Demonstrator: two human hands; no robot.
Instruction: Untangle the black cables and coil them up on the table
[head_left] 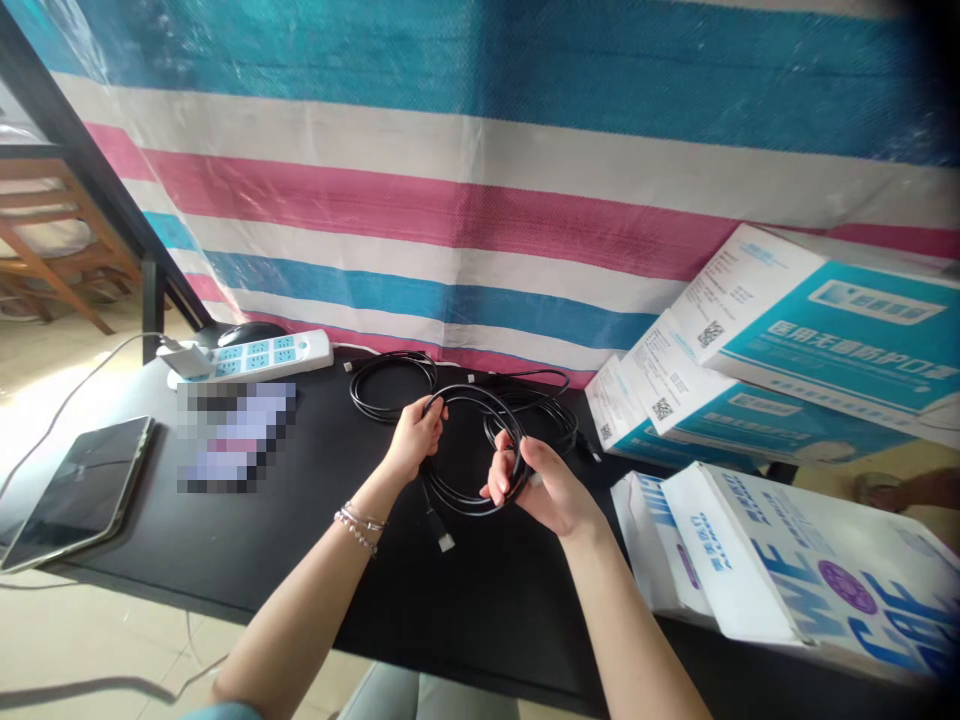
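Little can be read here. The white paper bag (817,575) at the near right carries large blue letters cut off by its folds, roughly "WE" and "CAR", beside a round purple emblem. The teal and white boxes (817,320) at the far right bear QR codes and lines of Chinese print too small and blurred to make out.

We face a striped tarpaulin (480,170) hung as a backdrop, its bands teal, white and pink. Below it runs our black table (247,540). To the left a dark metal post (154,300) stands before wooden chairs (52,240), and bright daylight falls across the pale floor (45,390).
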